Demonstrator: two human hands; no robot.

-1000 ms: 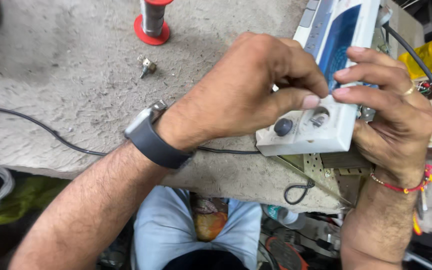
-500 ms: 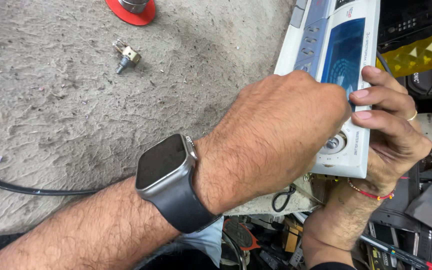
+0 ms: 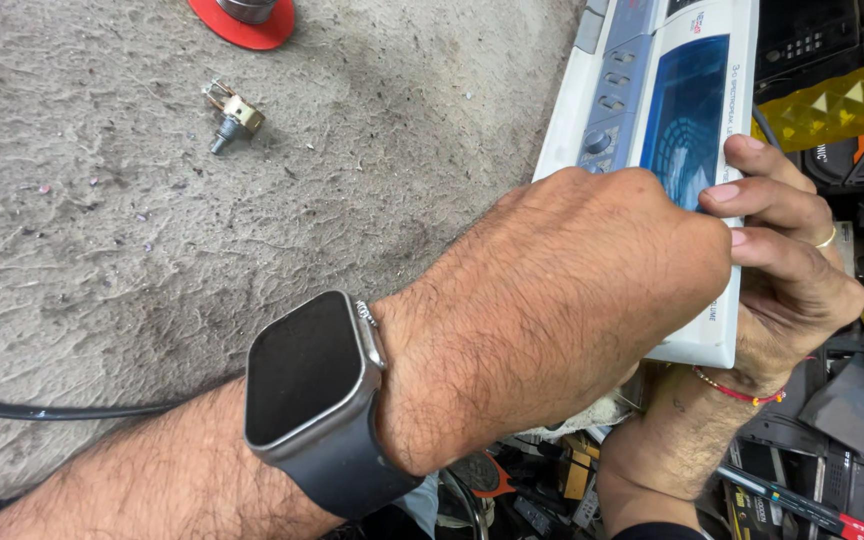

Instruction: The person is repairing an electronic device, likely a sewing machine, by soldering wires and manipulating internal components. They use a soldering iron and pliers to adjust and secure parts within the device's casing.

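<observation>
Right now my left hand (image 3: 562,310) lies knuckles-up across the lower front of the white plastic control panel with a blue display window (image 3: 687,120), and its back covers the panel's near end, so my own fingertips are hidden beneath it; I cannot tell how far they are curled or what exactly they press. On that wrist sits a square dark-faced smartwatch on a dark band (image 3: 307,385).

My right hand (image 3: 787,270) grips the same panel from its right edge. Its fingers (image 3: 752,195) wrap over the front face beside the blue window, closed firmly on the plastic, while the palm supports the underside; a gold ring shows on one finger and a red thread bracelet (image 3: 742,392) circles the wrist. The panel tilts away from me, its near end between both hands and its far end running off the top of the view, hanging over the edge of the rough grey concrete bench (image 3: 152,230).

Well apart to the left on the bench lie a small brass potentiometer with a short shaft (image 3: 232,115), a red round base (image 3: 247,22) at the top edge, and a black cable (image 3: 52,410) near my forearm.
</observation>
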